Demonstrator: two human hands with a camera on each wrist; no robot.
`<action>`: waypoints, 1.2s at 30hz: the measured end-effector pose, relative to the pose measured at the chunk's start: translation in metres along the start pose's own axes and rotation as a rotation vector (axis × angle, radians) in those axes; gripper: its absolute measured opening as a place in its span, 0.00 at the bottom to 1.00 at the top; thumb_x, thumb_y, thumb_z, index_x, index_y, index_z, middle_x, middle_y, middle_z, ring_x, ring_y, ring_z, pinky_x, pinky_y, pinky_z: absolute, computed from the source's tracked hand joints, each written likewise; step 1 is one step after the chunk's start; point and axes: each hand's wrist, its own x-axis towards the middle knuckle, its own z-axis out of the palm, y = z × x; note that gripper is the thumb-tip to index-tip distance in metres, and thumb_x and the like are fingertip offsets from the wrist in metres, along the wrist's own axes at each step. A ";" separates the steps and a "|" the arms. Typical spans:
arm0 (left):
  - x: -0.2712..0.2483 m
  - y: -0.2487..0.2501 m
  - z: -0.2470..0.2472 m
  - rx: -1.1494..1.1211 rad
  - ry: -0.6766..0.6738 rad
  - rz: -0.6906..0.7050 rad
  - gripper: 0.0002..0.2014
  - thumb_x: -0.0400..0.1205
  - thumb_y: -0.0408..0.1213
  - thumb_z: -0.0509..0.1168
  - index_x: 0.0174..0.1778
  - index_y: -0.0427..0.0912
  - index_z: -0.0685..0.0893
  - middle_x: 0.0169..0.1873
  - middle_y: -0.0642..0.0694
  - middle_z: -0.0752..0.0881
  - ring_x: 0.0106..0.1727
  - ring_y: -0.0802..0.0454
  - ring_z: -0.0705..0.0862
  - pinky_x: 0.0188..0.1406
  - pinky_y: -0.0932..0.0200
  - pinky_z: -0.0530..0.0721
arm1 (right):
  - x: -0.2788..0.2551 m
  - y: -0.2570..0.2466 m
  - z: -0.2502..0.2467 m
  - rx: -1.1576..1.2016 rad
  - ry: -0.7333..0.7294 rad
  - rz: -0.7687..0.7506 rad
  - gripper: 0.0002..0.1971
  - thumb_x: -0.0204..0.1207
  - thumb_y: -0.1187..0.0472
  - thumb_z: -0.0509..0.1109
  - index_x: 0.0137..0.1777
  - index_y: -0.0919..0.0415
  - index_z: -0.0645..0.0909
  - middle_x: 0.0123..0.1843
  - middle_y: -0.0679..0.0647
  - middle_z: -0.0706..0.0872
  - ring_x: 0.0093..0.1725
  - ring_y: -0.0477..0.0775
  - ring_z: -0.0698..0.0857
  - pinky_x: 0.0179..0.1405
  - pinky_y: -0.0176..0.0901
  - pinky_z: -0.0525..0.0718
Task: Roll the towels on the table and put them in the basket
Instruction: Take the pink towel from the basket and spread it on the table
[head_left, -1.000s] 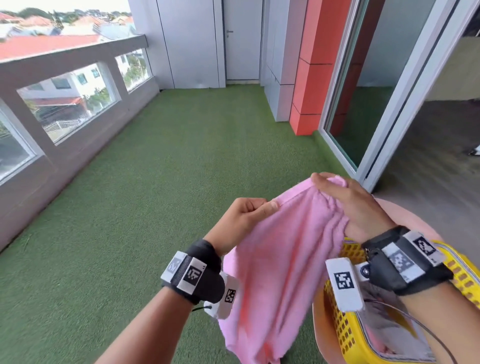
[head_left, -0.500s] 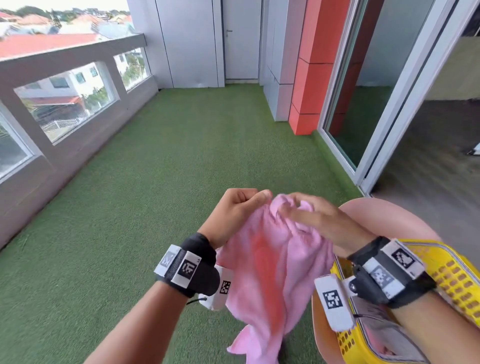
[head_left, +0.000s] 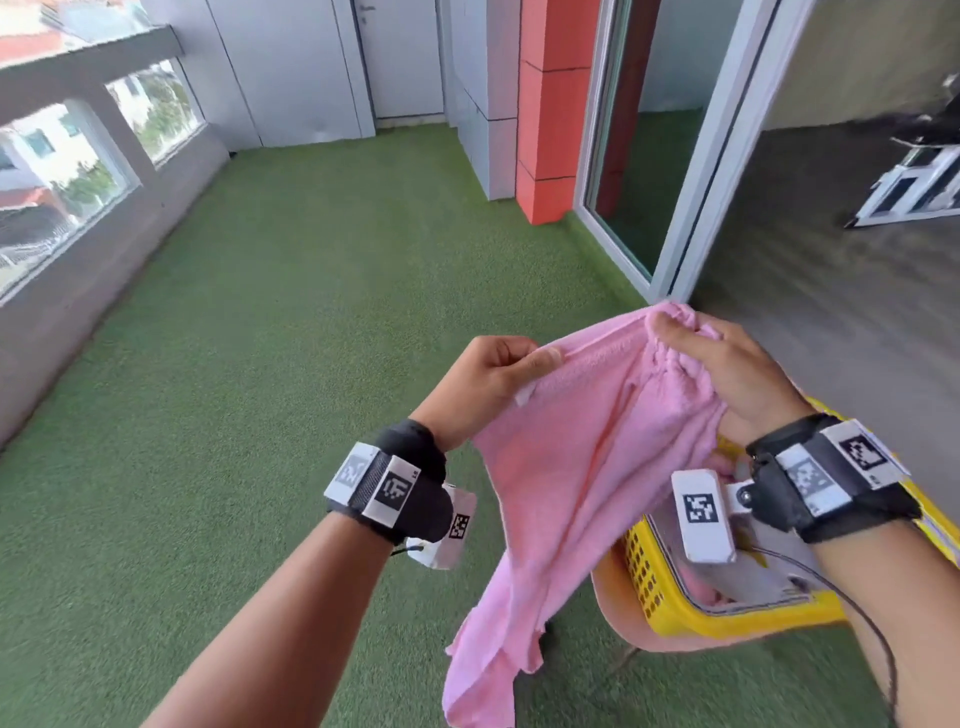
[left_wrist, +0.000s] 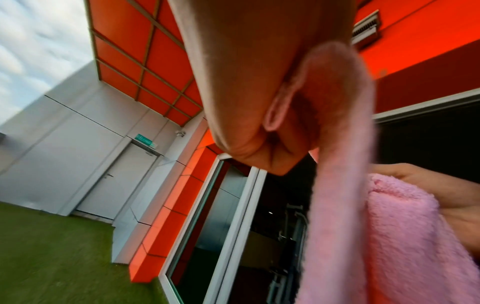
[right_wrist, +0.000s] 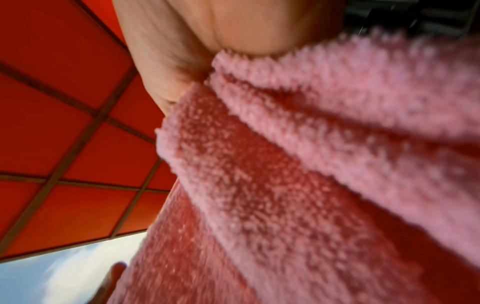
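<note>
Pink towel (head_left: 597, 467) is in the air, held up in front of the person, over the left edge of the yellow basket (head_left: 670, 608). Top hem is now pulled out between the two hands; half a second ago the hands were together with the cloth bunched between them, so the span has reopened. Rest of the towel hangs loose toward the green turf (head_left: 260, 364), lower end ragged and unrolled.

Left hand (head_left: 488, 384): grip pinches the left end of the hem, thumb over curled fingers; left wrist view confirms cloth clamped in the fist (left_wrist: 285, 115). Right hand (head_left: 727, 374): grip clutches a gathered wad at the other end, fingers curled round it; right wrist view shows the same (right_wrist: 311, 144).

Basket sits on a pink round counter (head_left: 623, 629), something grey and pink already inside, too hidden to identify.

Judgement: towel is being spread and squared, not yet rolled. Right corner looks bunched, likely needs regripping at the true corner before a clean roll.
</note>
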 end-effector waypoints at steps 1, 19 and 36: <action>0.008 0.001 0.013 -0.004 -0.025 0.008 0.22 0.84 0.48 0.64 0.28 0.38 0.75 0.25 0.42 0.66 0.24 0.50 0.61 0.21 0.60 0.58 | -0.005 0.002 -0.010 0.000 0.094 -0.006 0.13 0.81 0.58 0.68 0.35 0.60 0.77 0.21 0.44 0.80 0.23 0.37 0.79 0.27 0.27 0.76; 0.007 0.097 0.377 -0.185 -0.637 0.125 0.18 0.84 0.43 0.64 0.34 0.32 0.80 0.29 0.41 0.71 0.32 0.49 0.67 0.27 0.56 0.63 | -0.220 0.017 -0.298 -0.200 0.637 0.085 0.11 0.73 0.50 0.74 0.36 0.58 0.85 0.34 0.55 0.80 0.38 0.51 0.77 0.43 0.45 0.74; -0.073 0.091 0.439 -0.229 -0.430 -0.078 0.14 0.84 0.37 0.64 0.37 0.31 0.82 0.29 0.43 0.79 0.34 0.50 0.75 0.37 0.56 0.72 | -0.317 0.017 -0.480 -0.827 0.927 0.228 0.21 0.82 0.44 0.59 0.50 0.56 0.90 0.39 0.47 0.91 0.37 0.44 0.83 0.53 0.37 0.75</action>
